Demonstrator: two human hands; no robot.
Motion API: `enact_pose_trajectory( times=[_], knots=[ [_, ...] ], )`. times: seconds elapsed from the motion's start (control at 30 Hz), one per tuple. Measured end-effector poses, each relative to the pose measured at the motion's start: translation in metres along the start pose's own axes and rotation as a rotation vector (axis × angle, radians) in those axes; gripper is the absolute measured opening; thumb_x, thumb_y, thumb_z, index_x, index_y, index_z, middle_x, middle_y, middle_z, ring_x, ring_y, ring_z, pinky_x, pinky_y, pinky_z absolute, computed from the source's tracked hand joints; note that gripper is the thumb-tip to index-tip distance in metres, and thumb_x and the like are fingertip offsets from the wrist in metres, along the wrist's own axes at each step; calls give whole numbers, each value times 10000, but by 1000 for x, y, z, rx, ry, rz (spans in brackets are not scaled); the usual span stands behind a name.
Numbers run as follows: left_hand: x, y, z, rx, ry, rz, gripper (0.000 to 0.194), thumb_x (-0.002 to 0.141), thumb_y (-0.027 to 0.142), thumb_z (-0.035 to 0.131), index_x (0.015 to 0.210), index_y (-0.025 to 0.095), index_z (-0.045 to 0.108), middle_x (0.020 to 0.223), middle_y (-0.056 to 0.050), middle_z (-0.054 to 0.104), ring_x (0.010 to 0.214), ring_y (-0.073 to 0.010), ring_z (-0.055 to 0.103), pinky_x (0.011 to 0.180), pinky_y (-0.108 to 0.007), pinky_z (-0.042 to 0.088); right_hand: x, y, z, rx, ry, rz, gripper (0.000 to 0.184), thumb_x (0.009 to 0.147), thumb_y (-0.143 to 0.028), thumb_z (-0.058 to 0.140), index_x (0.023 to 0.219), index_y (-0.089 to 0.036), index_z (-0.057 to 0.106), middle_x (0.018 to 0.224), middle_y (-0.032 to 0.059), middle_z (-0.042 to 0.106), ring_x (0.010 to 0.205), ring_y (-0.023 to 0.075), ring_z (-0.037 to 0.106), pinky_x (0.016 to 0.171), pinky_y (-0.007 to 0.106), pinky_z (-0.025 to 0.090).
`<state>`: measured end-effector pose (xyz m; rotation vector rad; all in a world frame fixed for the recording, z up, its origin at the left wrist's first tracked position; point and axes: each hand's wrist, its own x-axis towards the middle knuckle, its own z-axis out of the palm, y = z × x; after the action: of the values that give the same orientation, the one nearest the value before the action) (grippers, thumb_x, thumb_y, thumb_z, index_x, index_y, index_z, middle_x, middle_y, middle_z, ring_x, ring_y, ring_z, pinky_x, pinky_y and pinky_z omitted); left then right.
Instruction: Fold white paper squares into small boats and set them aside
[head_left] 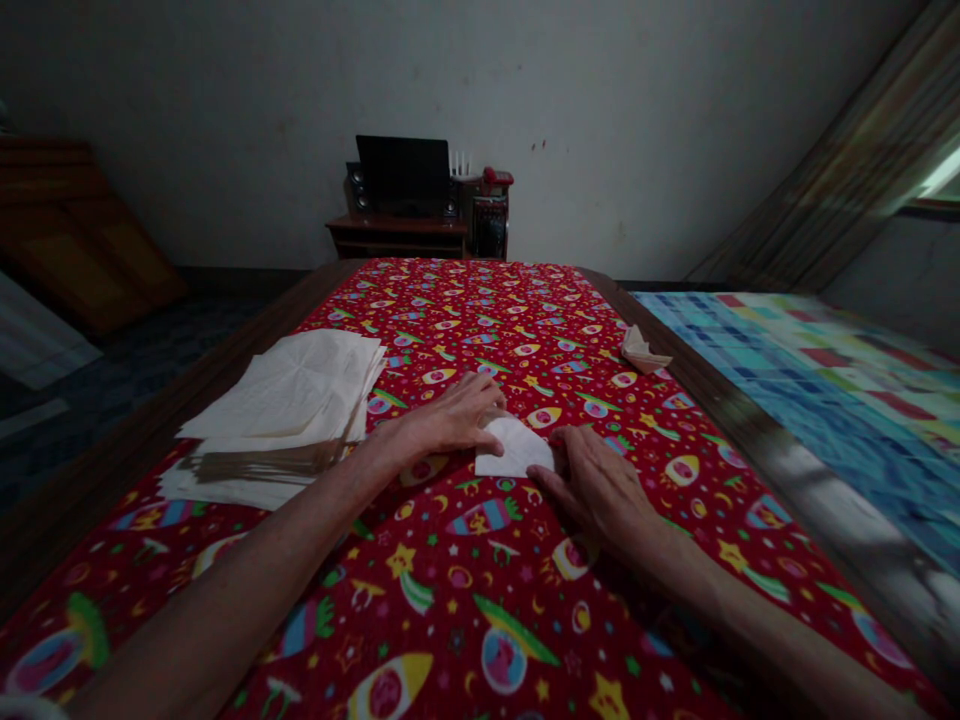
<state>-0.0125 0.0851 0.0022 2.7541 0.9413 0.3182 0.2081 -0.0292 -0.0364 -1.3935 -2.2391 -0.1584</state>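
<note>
A small piece of folded white paper [519,448] lies low over the red patterned cloth, between my two hands. My left hand [466,412] grips its left side, thumb on top and fingers curled at the far edge. On the right side my right hand [596,478] pinches the near corner, its thumb on the paper and its other fingers bent behind. Left of my hands is a thick stack of thin off-white paper sheets [300,385], uneven at the edges. A folded paper piece [643,352] rests by the cloth's right edge.
The red cloth [480,560] covers a long table with dark wooden edges [720,420]. Beyond its far end stand a monitor [403,172] and speakers on a small desk [397,232]. A checked bed cover [810,400] is at right, a wooden cabinet [82,225] at left.
</note>
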Motion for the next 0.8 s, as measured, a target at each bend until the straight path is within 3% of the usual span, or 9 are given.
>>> enact_pose_trajectory(
  times=[0.2,0.5,0.8],
  knots=[
    [1,-3,2,-39,-57,-62,516,701,410,727,1109,192,498,1120,-54,518,1068,-247,442,856,-335,389,3,1,2,39,-4,30,312,890,-439,484,1099,-207,474,926,82,576,820,211,547,683,324,436],
    [3,-6,3,-77,-51,-33,404,674,414,750,938,174,562,977,-35,525,953,-217,465,771,-288,388,6,-5,0,144,-24,103,144,906,-347,474,906,-207,509,863,64,560,757,178,521,624,282,409],
    [4,-10,3,-143,41,68,304,656,324,784,853,159,622,895,-19,581,871,-172,522,757,-269,416,12,-15,-2,89,-20,71,178,891,-209,470,779,-177,604,741,46,558,614,136,466,536,251,333]
  ],
)
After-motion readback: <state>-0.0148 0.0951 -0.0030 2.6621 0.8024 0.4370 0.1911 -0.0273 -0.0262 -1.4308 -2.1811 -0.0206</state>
